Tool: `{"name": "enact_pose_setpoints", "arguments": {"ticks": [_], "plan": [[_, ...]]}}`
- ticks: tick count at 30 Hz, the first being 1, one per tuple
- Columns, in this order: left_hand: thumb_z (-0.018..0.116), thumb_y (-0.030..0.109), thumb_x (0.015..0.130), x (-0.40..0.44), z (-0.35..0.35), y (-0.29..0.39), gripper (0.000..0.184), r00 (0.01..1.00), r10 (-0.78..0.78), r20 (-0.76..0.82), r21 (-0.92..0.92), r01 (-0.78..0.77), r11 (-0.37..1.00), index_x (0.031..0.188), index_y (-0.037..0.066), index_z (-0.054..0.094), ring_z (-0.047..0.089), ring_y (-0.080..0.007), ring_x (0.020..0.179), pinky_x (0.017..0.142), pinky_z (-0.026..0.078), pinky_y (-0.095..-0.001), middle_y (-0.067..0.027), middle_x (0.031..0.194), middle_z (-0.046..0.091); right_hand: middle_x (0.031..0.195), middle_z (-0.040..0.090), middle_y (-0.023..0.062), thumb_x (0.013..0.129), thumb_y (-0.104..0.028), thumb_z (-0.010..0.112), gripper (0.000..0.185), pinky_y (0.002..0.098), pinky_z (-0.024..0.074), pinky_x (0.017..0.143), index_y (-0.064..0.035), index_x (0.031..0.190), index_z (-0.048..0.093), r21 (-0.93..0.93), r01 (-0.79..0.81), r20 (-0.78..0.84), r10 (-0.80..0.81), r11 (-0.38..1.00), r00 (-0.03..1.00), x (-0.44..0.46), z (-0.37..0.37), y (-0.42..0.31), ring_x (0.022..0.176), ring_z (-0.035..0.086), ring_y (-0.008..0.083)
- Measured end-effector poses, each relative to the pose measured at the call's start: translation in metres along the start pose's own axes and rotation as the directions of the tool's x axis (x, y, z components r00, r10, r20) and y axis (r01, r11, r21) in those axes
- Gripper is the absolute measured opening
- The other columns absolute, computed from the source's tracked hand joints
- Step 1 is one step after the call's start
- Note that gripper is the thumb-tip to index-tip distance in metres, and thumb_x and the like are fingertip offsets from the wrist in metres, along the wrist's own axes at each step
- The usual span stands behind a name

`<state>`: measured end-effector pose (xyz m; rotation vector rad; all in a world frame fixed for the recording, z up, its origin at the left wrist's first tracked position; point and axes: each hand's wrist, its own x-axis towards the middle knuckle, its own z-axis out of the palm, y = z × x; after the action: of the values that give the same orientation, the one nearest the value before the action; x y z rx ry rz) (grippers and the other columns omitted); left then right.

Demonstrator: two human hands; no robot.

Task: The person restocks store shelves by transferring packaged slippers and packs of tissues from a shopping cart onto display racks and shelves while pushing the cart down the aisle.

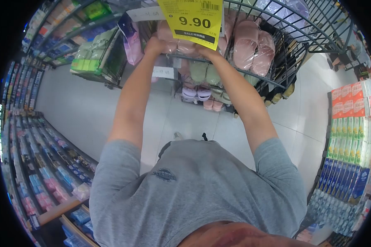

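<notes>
A pair of pink slippers (167,36) in clear plastic wrap lies between my two hands at the top shelf of a wire rack. My left hand (153,45) grips their left side, its fingers partly out of sight. On their right side is my right hand (206,52), closed against the slippers, with most of its fingers hidden behind a yellow price sign (193,24) reading 9.90. Further right, another wrapped pair of pink slippers (246,46) rests on the same rack. Green slippers (199,73) and lilac slippers (196,94) sit on lower levels.
A black wire basket (317,31) juts out at upper right. Green packaged goods (90,55) hang to the left of the rack. Packed shelves (49,164) line the left side, and stacked tissue packs (346,140) stand on the right. Pale floor tiles (160,111) show below.
</notes>
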<state>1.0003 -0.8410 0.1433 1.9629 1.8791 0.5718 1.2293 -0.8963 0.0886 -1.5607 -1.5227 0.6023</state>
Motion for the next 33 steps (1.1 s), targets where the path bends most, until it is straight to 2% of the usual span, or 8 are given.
{"name": "enact_pose_setpoints", "arguments": {"ticks": [6, 12, 21, 24, 25, 27, 29, 33], "plan": [[0.059, 0.021, 0.076, 0.014, 0.015, -0.002, 0.061, 0.993, 0.095, 0.068, 0.024, -0.096, 0.995, 0.133, 0.006, 0.044, 0.056, -0.0384, 0.11, 0.094, 0.044, -0.0404, -0.0274, 0.117, 0.058, 0.106, 0.063, 0.0192, 0.075, -0.03, 0.066, 0.035, 0.0408, 0.0499, 0.082, -0.0101, 0.103, 0.065, -0.149, 0.186, -0.111, -0.203, 0.971, 0.973, -0.016, -0.028, -0.007, 0.097, 0.061, 0.036], [0.063, 0.033, 0.079, 0.021, 0.038, -0.007, 0.057, 0.91, 0.364, 0.2, -0.242, -0.314, 0.918, 0.127, 0.005, 0.05, 0.057, -0.0352, 0.109, 0.092, 0.045, -0.0384, -0.0216, 0.119, 0.059, 0.118, 0.056, 0.0294, 0.072, -0.038, 0.067, 0.072, 0.0417, 0.047, 0.09, 0.0124, 0.12, 0.047, -0.276, -0.186, -0.078, 0.17, 0.943, 0.982, -0.016, -0.052, 0.014, 0.11, 0.057, 0.0381], [0.055, 0.042, 0.085, -0.003, 0.033, 0.032, 0.049, 0.83, 0.448, 0.331, -0.008, -0.473, 0.881, 0.113, 0.002, 0.059, 0.06, -0.0363, 0.1, 0.085, 0.047, -0.0408, -0.0207, 0.109, 0.063, 0.112, 0.058, 0.0313, 0.07, -0.028, 0.06, 0.06, 0.0407, 0.0479, 0.087, 0.0097, 0.116, 0.052, -0.237, -0.487, -0.02, 0.496, 0.841, 0.868, -0.048, -0.098, -0.036, 0.105, 0.059, 0.0411], [0.055, 0.039, 0.085, -0.031, 0.023, 0.04, 0.044, 0.891, 0.419, 0.178, 0.038, -0.431, 0.901, 0.11, 0.003, 0.061, 0.06, -0.036, 0.099, 0.085, 0.047, -0.0446, -0.0204, 0.104, 0.064, 0.118, 0.055, 0.0291, 0.072, -0.025, 0.061, 0.057, 0.0453, 0.0454, 0.088, 0.0078, 0.118, 0.051, -0.451, -0.451, -0.276, 0.36, 0.77, 0.891, -0.06, -0.076, -0.036, 0.106, 0.056, 0.043], [0.059, 0.035, 0.082, -0.045, 0.017, 0.039, 0.045, 0.897, 0.429, 0.106, 0.073, -0.437, 0.896, 0.11, 0.001, 0.06, 0.06, -0.0374, 0.097, 0.083, 0.047, -0.0452, -0.0209, 0.102, 0.064, 0.12, 0.053, 0.0281, 0.074, -0.021, 0.061, 0.055, 0.047, 0.0433, 0.089, 0.0074, 0.119, 0.05, -0.462, -0.293, -0.46, 0.056, 0.837, 0.886, -0.073, -0.068, -0.046, 0.106, 0.054, 0.0434], [0.064, 0.021, 0.078, -0.082, 0.006, 0.017, 0.037, 0.634, 0.667, -0.391, 0.007, -0.722, 0.692, 0.108, 0.0, 0.061, 0.06, -0.0349, 0.098, 0.085, 0.046, -0.0436, -0.0195, 0.104, 0.064, 0.121, 0.049, 0.0272, 0.077, -0.011, 0.059, 0.044, 0.0488, 0.0383, 0.092, 0.0068, 0.117, 0.049, -0.545, 0.045, -0.582, -0.416, 0.837, 0.698, -0.103, -0.048, -0.07, 0.106, 0.049, 0.0427], [0.065, 0.008, 0.077, -0.134, -0.01, -0.025, 0.027, 0.616, 0.629, -0.473, -0.236, -0.777, 0.584, 0.104, 0.001, 0.062, 0.06, -0.0332, 0.097, 0.086, 0.045, -0.0402, -0.0163, 0.103, 0.064, 0.115, 0.053, 0.0231, 0.076, -0.004, 0.059, 0.035, 0.0455, 0.0391, 0.091, 0.0047, 0.109, 0.054, -0.581, 0.183, -0.548, -0.547, 0.793, 0.633, -0.148, -0.004, -0.092, 0.105, 0.05, 0.0397], [0.064, 0.012, 0.081, -0.239, 0.008, -0.224, 0.028, 0.861, 0.501, -0.083, -0.307, -0.501, 0.81, 0.108, 0.005, 0.063, 0.061, -0.0312, 0.096, 0.083, 0.048, -0.036, -0.0159, 0.104, 0.064, 0.085, 0.066, 0.0151, 0.078, -0.007, 0.061, 0.011, 0.0362, 0.049, 0.075, -0.0015, 0.087, 0.064, -0.037, -0.121, -0.294, 0.105, 0.992, 0.95, -0.256, 0.15, -0.069, 0.08, 0.064, 0.0299]]}}
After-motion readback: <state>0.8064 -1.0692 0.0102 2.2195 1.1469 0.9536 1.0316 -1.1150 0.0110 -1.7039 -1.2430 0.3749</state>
